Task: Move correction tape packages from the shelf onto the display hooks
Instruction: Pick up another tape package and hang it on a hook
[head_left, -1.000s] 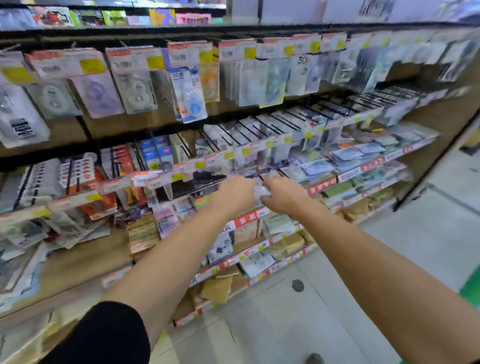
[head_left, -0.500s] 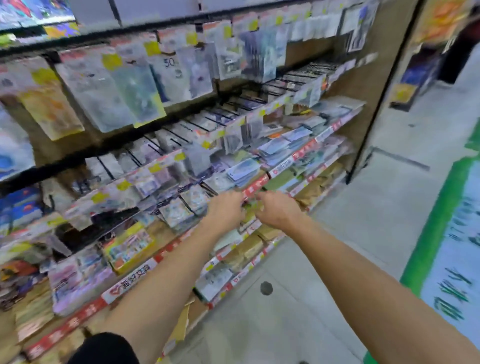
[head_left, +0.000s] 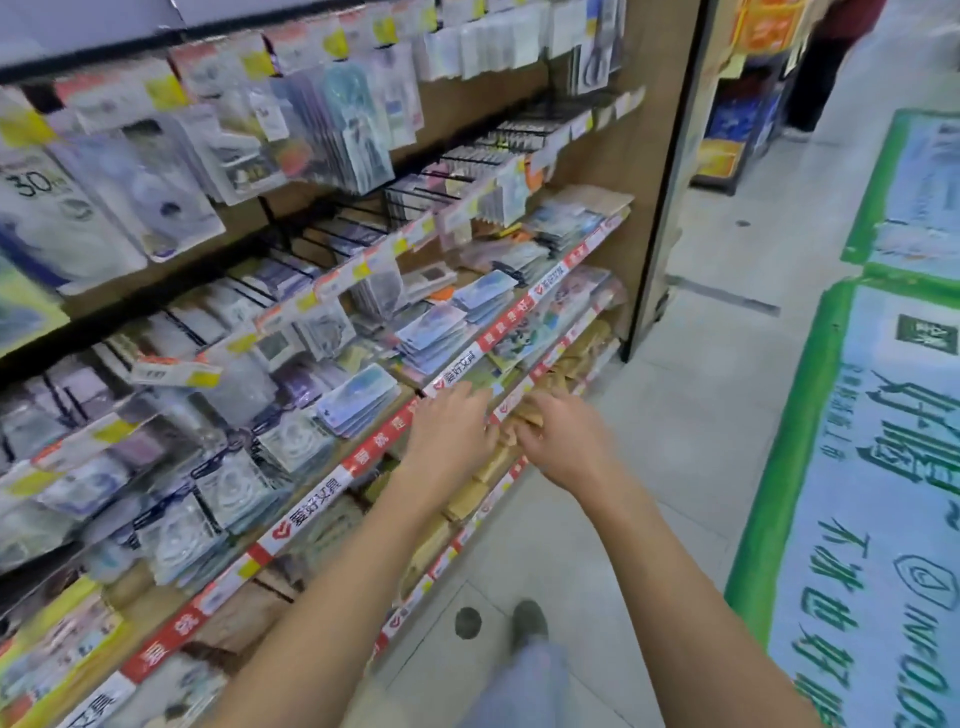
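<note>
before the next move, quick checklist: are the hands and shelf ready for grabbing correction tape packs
1. Left hand free: cannot tell; fingers look extended, blurred.
2. Right hand free: cannot tell; fingers curl by the left hand, anything held is hidden.
3. Hands at the correction tape packages: not ok; both hover off the red shelf edge strip, to the right of the packs.
4. Packs available on the shelf: ok; several lie flat in piles.
5. Display hooks with room: ok; some black prongs above look bare.
6. View sharp enough to pick one pack: not ok; motion blur.
</note>
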